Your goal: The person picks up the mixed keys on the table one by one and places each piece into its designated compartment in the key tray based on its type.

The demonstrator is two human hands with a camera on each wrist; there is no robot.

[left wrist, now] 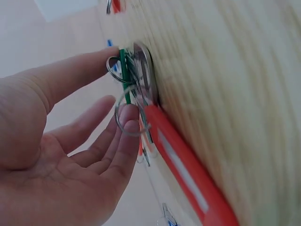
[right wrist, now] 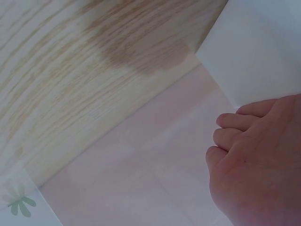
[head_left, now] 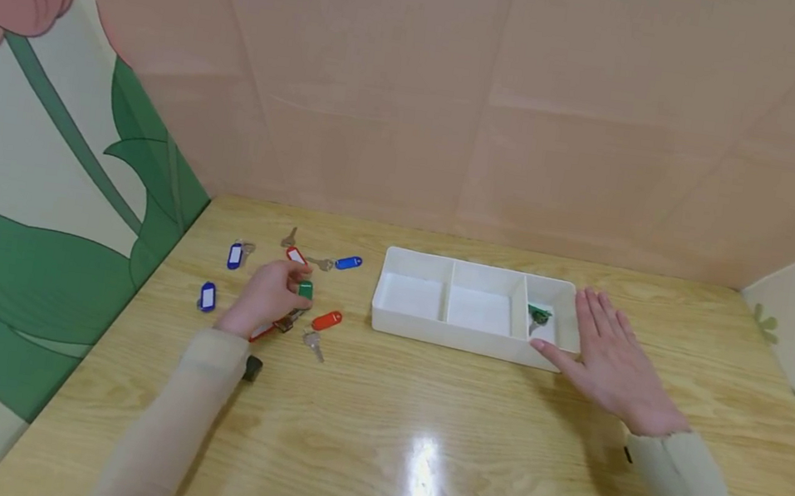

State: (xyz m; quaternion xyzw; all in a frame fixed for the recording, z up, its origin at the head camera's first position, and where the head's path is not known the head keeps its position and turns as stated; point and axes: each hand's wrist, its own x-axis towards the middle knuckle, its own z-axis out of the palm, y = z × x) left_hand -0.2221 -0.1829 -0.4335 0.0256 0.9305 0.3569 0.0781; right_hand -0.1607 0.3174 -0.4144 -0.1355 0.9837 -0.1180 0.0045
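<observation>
My left hand [head_left: 261, 299] pinches a green key tag [head_left: 305, 293] between thumb and fingertips, low over the table among scattered keys. In the left wrist view the green tag shows edge-on, with a metal ring by the fingertips. A red key tag [left wrist: 183, 165] and its key lie right beside it. On the other side, my right hand [head_left: 608, 368] rests at the right end of a white three-compartment tray [head_left: 446, 334], fingers straight along the end wall and thumb at the front rim. Inside the right compartment lies a green-tagged key [head_left: 539, 315].
Around the left hand lie keys with blue tags [head_left: 207, 297] and red tags [head_left: 327, 321]. One blue tag [head_left: 349, 262] is close to the tray's left end. A pink wall [head_left: 483, 167] borders the table's back, and a flower-patterned panel [head_left: 64, 263] stands at the left.
</observation>
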